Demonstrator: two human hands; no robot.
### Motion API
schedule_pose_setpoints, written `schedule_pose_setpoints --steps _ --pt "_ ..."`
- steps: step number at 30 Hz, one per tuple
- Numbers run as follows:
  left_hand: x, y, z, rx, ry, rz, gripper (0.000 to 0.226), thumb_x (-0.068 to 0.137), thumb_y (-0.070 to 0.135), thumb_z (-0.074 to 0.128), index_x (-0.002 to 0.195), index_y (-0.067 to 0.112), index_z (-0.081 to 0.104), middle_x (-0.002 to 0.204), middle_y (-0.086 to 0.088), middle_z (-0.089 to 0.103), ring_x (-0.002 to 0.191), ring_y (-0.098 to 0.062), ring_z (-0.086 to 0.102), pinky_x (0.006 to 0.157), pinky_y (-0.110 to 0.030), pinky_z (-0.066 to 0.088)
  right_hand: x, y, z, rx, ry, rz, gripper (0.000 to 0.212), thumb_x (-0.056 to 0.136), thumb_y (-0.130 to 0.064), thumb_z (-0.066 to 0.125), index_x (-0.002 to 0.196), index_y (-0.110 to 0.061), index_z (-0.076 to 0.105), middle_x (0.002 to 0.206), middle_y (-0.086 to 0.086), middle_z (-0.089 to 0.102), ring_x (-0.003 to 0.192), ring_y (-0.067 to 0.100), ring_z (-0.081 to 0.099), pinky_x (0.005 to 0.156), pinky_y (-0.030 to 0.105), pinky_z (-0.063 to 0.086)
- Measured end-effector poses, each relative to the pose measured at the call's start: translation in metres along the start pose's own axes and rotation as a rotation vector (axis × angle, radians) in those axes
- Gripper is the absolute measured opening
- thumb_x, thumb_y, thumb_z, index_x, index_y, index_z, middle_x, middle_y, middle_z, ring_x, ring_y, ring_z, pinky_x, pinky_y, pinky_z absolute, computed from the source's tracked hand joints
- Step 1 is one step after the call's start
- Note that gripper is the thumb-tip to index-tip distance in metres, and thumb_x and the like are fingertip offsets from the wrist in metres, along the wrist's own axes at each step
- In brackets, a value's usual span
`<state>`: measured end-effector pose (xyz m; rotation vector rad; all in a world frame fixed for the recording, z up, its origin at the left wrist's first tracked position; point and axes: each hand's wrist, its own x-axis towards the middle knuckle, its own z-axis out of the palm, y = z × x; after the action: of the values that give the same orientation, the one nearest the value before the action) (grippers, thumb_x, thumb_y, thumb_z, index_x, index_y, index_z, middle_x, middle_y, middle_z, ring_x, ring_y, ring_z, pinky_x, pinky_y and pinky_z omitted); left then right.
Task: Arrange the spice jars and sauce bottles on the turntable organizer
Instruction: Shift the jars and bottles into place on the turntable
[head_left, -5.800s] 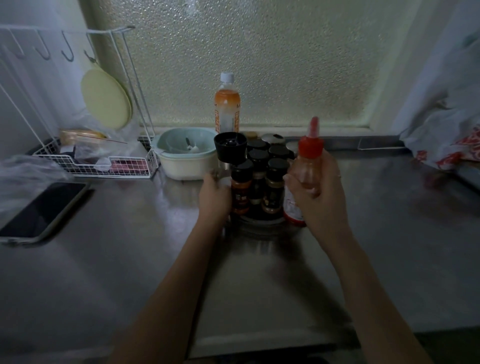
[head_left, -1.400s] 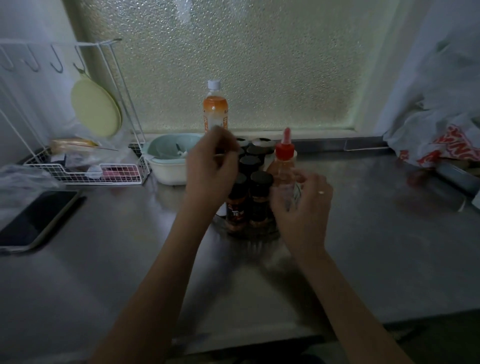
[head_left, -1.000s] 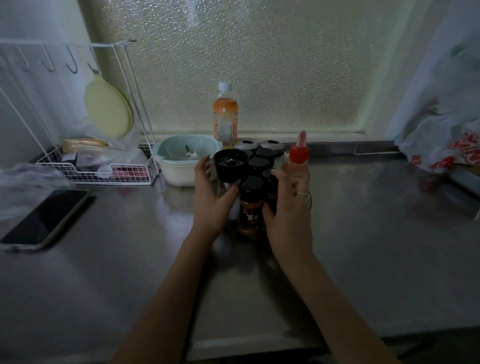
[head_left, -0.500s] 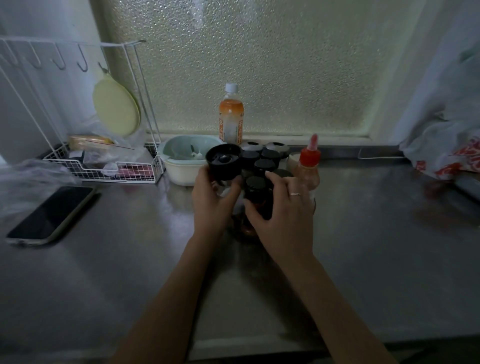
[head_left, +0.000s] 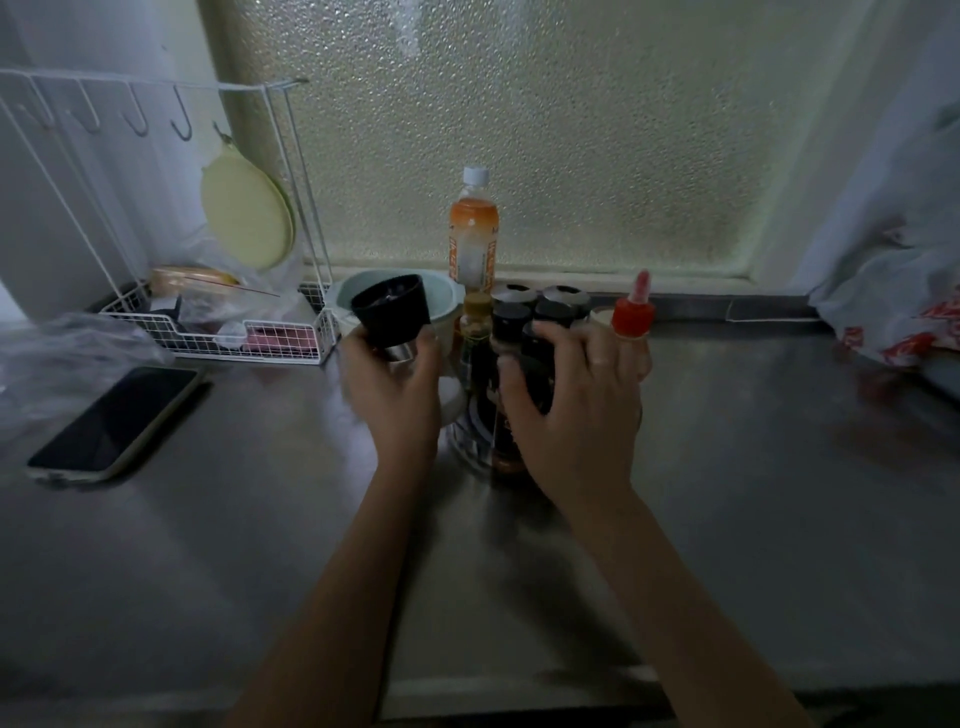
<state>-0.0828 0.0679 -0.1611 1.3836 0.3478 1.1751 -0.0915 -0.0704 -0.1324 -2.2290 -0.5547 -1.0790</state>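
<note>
Several black-capped spice jars stand crowded on a round turntable in the middle of the steel counter. My left hand grips a jar with a wide black cap at the turntable's left side, tilted towards me. My right hand wraps around the front jars, fingers over a black-capped spice jar. A small bottle with a yellowish cap shows between the hands. A red-capped sauce bottle stands at the right, mostly hidden behind my right hand.
An orange drink bottle stands by the frosted window. A pale green bowl sits behind the turntable. A white wire rack with a yellow lid is at the back left, a phone on the left, plastic bags at the right.
My right hand has slid over the front jars and closed around them. The jar with the wide black cap has tilted and shifted left in my left hand.
</note>
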Motion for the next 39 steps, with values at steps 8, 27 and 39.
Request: schedule_pose_setpoints --steps 8,27,39 --pt "0.002 -0.002 -0.005 -0.001 -0.005 0.005 0.024 0.077 0.039 0.061 0.096 0.047 0.048 0.104 -0.009 0.061 0.097 -0.028 0.064 0.079 -0.052 0.056 0.097 -0.020 0.049 -0.320 -0.687 -0.108 0.030 0.095 -0.026 0.044 0.124 -0.024 0.053 0.125 0.006 0.059 0.121 0.026 0.048 0.108 0.055 0.021" --pt "0.007 0.000 -0.007 0.011 -0.020 0.021 0.042 0.079 0.034 0.066 0.111 0.016 0.044 0.111 -0.015 0.056 0.101 -0.026 0.058 0.087 -0.040 0.050 0.099 -0.006 0.007 -0.070 -0.948 -0.210 0.025 0.080 -0.029 0.074 0.104 -0.026 0.071 0.096 -0.008 0.052 0.093 0.011 0.052 0.079 0.027 0.041" --pt "0.029 0.016 0.031 0.028 -0.344 0.031 0.041 0.080 0.030 0.066 0.114 0.018 0.048 0.115 -0.010 0.059 0.106 -0.026 0.058 0.090 -0.043 0.049 0.050 0.010 -0.018 0.006 -0.640 -0.115 0.035 0.086 -0.038 0.064 0.119 -0.027 0.064 0.118 0.002 0.050 0.115 0.021 0.041 0.087 0.026 0.029"
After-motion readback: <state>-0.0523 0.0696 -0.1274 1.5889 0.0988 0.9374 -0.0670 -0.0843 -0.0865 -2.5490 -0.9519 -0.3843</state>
